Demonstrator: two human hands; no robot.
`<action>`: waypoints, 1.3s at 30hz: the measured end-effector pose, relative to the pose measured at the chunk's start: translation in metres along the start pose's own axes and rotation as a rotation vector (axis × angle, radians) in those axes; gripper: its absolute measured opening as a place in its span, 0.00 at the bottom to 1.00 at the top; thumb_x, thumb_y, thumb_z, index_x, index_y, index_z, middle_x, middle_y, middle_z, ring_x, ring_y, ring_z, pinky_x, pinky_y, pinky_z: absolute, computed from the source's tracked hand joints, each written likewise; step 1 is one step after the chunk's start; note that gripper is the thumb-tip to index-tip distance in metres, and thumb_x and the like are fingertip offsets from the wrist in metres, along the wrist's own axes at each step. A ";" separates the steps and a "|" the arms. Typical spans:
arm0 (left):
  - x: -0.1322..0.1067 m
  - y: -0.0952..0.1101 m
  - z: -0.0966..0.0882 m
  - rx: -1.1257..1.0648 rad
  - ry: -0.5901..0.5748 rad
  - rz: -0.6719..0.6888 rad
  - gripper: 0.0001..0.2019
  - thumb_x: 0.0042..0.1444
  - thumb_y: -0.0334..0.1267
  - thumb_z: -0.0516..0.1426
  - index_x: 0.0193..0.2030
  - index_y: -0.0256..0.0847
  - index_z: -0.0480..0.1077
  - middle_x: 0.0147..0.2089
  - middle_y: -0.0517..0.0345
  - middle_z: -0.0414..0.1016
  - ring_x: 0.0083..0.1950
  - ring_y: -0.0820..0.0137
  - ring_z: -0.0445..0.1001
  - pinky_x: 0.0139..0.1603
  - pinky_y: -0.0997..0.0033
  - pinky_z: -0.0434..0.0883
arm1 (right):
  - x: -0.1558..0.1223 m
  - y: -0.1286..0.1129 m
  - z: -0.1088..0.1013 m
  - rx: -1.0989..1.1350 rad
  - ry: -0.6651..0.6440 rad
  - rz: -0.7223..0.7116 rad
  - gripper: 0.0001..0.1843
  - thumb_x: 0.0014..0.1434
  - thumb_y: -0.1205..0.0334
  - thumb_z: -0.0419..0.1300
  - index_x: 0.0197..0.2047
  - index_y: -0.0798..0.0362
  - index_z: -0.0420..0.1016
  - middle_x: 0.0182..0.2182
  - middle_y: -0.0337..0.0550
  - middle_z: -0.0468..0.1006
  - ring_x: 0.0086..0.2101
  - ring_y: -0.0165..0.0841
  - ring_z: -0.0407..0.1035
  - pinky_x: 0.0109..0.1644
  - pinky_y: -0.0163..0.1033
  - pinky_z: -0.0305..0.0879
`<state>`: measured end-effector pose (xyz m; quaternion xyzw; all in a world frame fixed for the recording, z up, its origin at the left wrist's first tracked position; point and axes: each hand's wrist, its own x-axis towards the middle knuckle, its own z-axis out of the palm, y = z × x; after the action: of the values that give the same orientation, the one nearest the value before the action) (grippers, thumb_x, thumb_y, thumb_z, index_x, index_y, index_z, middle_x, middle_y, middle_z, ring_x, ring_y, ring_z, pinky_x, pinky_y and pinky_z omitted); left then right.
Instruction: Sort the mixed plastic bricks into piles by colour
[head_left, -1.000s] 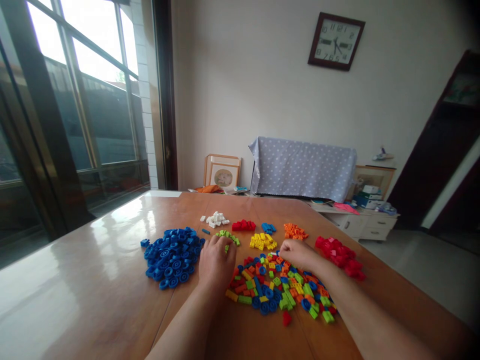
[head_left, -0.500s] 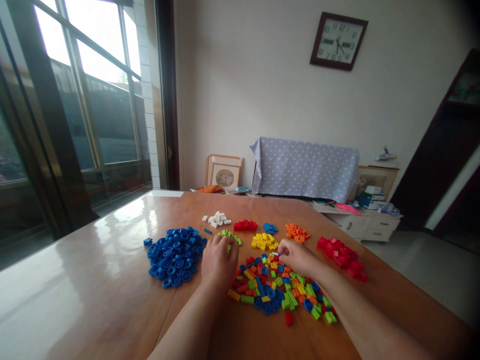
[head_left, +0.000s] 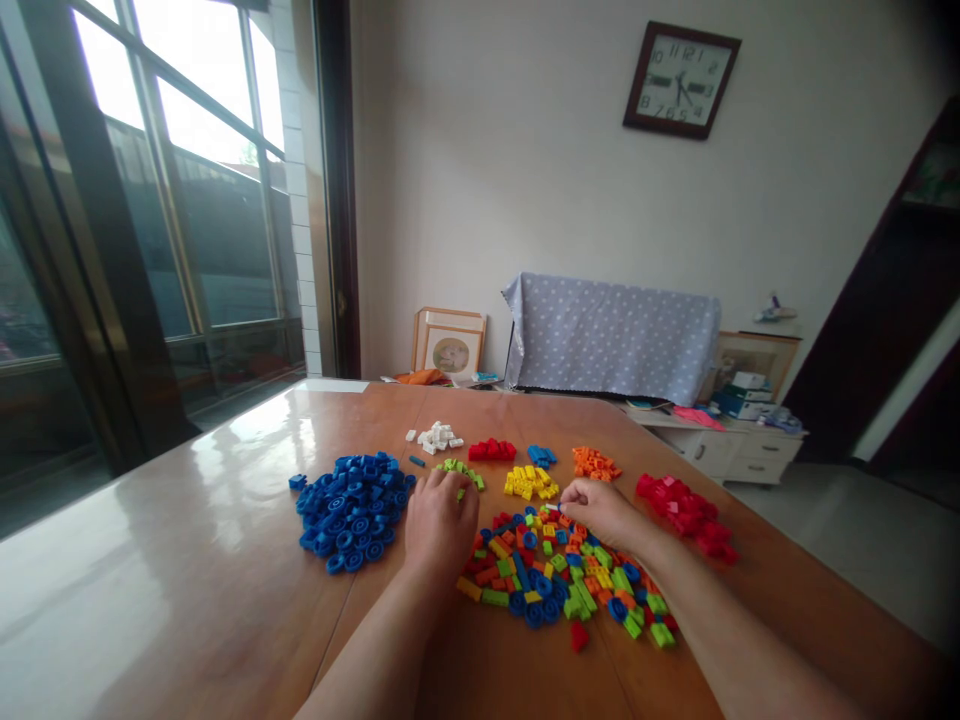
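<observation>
My left hand (head_left: 444, 515) is bent over the near side of a small lime-green brick pile (head_left: 471, 474). Its fingers are curled, and a lime-green piece shows beneath the fingertips; whether they grip it is hidden. At the far edge of a mixed heap of toy bricks (head_left: 559, 570), my right hand (head_left: 600, 508) has thumb and forefinger pinched together at a small white brick (head_left: 552, 507). The heap holds blue round pieces and orange, yellow, red and green bricks. Just beyond it, between my hands, lies a yellow brick pile (head_left: 530, 483).
A large blue pile (head_left: 352, 512) stands left of my left hand. Farther back are white bricks (head_left: 439, 437), red bricks (head_left: 492, 450), small blue bricks (head_left: 541, 456) and orange bricks (head_left: 595, 463). A red pile (head_left: 688, 515) lies near the right edge of the wooden table (head_left: 225, 580).
The view has shifted very slightly. Both hands keep almost the same places and poses, and the piles look unchanged.
</observation>
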<state>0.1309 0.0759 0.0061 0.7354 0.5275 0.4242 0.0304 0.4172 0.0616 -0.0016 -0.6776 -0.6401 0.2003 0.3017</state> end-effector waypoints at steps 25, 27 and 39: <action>-0.006 0.013 -0.004 -0.339 -0.158 0.190 0.11 0.60 0.40 0.57 0.48 0.44 0.72 0.42 0.54 0.74 0.44 0.67 0.72 0.44 0.69 0.69 | -0.020 -0.088 0.012 0.636 -0.197 0.092 0.15 0.53 0.51 0.65 0.37 0.55 0.77 0.27 0.39 0.74 0.27 0.27 0.63 0.25 0.30 0.51; -0.007 0.014 -0.004 -0.386 -0.186 0.214 0.13 0.60 0.39 0.57 0.51 0.44 0.72 0.42 0.54 0.74 0.43 0.68 0.72 0.44 0.70 0.69 | -0.023 -0.100 0.021 0.677 -0.226 0.077 0.15 0.52 0.52 0.66 0.36 0.55 0.77 0.29 0.39 0.75 0.28 0.27 0.64 0.26 0.30 0.52; -0.005 0.014 0.001 -0.372 -0.196 0.175 0.07 0.60 0.34 0.53 0.41 0.42 0.73 0.38 0.55 0.74 0.40 0.69 0.72 0.41 0.72 0.67 | -0.024 -0.094 0.052 0.932 -0.242 0.108 0.13 0.49 0.65 0.62 0.41 0.53 0.77 0.33 0.40 0.78 0.32 0.29 0.70 0.32 0.31 0.62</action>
<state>0.1418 0.0662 0.0089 0.7977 0.3689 0.4418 0.1797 0.3102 0.0459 0.0198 -0.4746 -0.4765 0.5583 0.4858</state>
